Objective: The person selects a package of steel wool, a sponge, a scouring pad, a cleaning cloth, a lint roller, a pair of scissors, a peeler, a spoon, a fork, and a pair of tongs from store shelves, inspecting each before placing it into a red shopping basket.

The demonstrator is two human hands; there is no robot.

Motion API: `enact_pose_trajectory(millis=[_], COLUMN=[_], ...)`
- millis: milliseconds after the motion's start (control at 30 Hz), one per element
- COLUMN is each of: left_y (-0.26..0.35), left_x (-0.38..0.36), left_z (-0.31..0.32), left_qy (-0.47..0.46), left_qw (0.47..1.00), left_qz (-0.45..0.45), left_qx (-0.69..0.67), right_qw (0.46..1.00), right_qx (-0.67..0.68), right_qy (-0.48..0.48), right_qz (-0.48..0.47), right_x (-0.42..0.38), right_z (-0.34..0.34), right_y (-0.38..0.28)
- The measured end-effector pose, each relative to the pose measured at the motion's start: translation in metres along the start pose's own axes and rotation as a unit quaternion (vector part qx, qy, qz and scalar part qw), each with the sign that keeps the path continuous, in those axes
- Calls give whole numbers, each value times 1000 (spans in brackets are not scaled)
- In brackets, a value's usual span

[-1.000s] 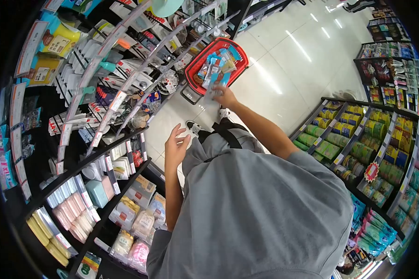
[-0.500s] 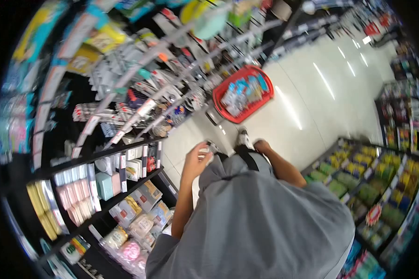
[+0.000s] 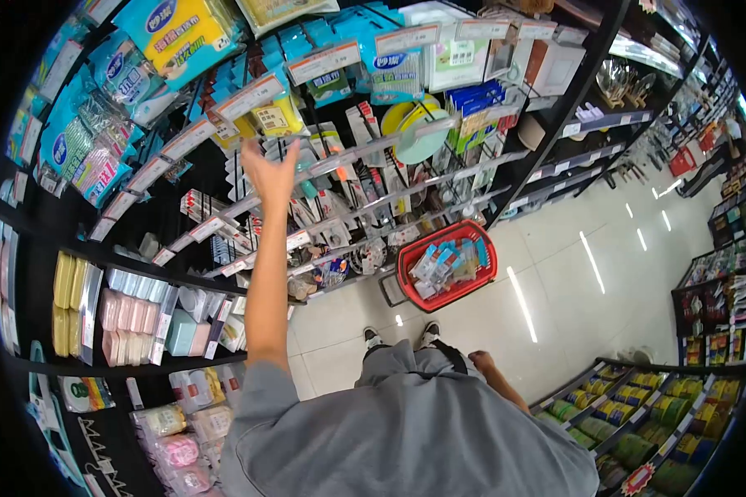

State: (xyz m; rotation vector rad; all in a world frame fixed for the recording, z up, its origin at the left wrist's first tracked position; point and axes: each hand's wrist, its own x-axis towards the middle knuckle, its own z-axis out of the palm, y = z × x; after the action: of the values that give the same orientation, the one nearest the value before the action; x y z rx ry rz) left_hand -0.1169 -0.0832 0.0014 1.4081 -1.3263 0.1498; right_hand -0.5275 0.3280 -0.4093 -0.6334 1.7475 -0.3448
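Note:
My left hand [image 3: 271, 172] is raised to the hanging display, thumb and fingers apart. It is just below a yellow package [image 3: 278, 118] and beside a shelf rail with price tags [image 3: 249, 97]; nothing shows in its grip. My right hand [image 3: 481, 360] hangs low by my right side, near my waist. Its fingers are too small and partly turned away to make out. On the floor ahead of my shoes stands a red basket [image 3: 490, 277] holding blue and clear packages [image 3: 444, 263].
Blue cloth packs [image 3: 399, 73] hang at the top. Shelves with pink boxes [image 3: 129, 315] and yellow boxes [image 3: 68, 290] stand at the left. A low display of jars and cans [image 3: 638, 406] is at the lower right. Another person [image 3: 709, 170] is far off at the upper right.
My left hand has risen from near my waist to the hanging packages, its fingers spreading. The view has shifted, showing more of the upper display. My right hand still hangs low.

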Motion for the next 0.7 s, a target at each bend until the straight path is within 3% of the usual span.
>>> enact_pose_trajectory(millis=[133,200,233,267,333,533,600,667,700], left_y=[4,24,35,38,40,64,61,76,86], left_x=[41,43,44,41,35,1,-10,-36,-58], left_z=[38,42,36,34,30,2,-6,-24,-35], left_qy=[76,21,-1,-3,27,81,34,-33,-87], left_qw=[996,982,982,982,985,979,985,981,943], left_qz=[41,-148,-172,-172,-145,-130,-131,-184,-229], left_qx=[10,111,83,81,85,131,105,-49,-225], right_qw=[1000,999,996,996,989,997,997,992,996], right_qx=[-26,-30,-32,-30,126,53,51,118,79], right_qy=[13,-13,-41,-38,-8,-33,-33,-34,8], right_qz=[-4,-39,-71,-69,78,49,40,19,-34], right_x=[-4,7,9,0,-12,-12,-13,10,16], right_z=[-8,-15,-19,-22,-24,-25,-26,-23,-18], right_y=[11,26,34,24,4,-3,-18,-17,-25])
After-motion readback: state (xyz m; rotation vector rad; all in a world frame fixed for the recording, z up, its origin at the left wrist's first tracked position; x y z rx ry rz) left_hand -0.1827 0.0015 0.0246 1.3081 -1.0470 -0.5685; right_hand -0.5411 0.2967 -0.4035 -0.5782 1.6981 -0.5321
